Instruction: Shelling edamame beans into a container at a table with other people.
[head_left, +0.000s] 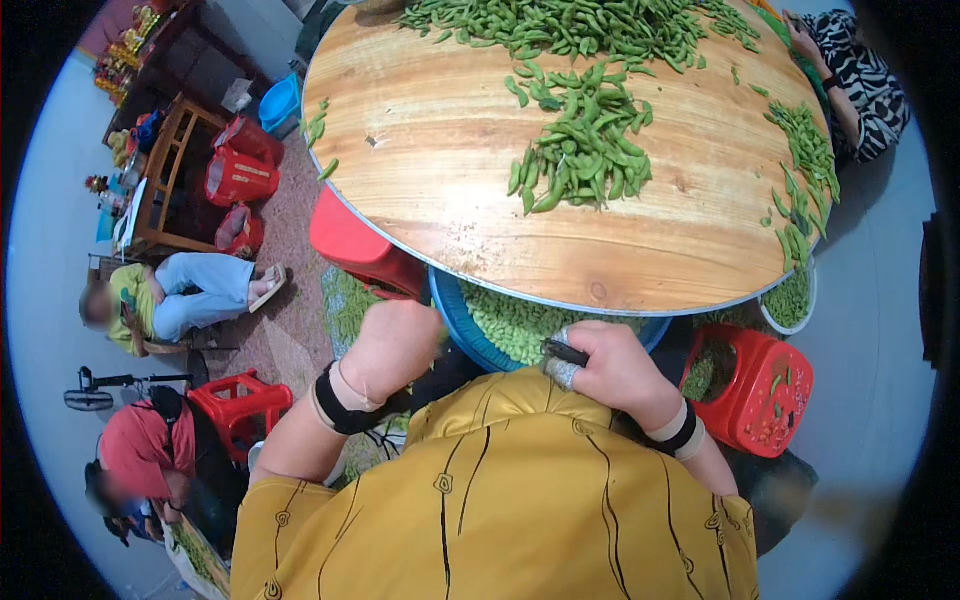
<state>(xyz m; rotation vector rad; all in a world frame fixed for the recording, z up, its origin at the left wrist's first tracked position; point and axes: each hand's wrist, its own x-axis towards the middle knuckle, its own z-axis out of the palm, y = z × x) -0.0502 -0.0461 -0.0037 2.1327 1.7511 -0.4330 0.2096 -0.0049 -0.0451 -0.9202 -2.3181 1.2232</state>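
Observation:
My left hand is curled and blurred at the left rim of a blue plastic basket. A faint green blur shows by its fingers, and I cannot tell what it holds. Over the basket's right part, my right hand grips a small black tool; silvery wrapping covers some of its fingers. Shelled green beans fill the basket, which is partly under the round wooden table. A small heap of green soybean pods lies on the tabletop ahead of my hands.
A larger pod heap covers the table's far side. Red plastic stools stand at right and left. A white bucket holds green bits. One person is at the far right; two others sit at left. Red buckets stand farther off.

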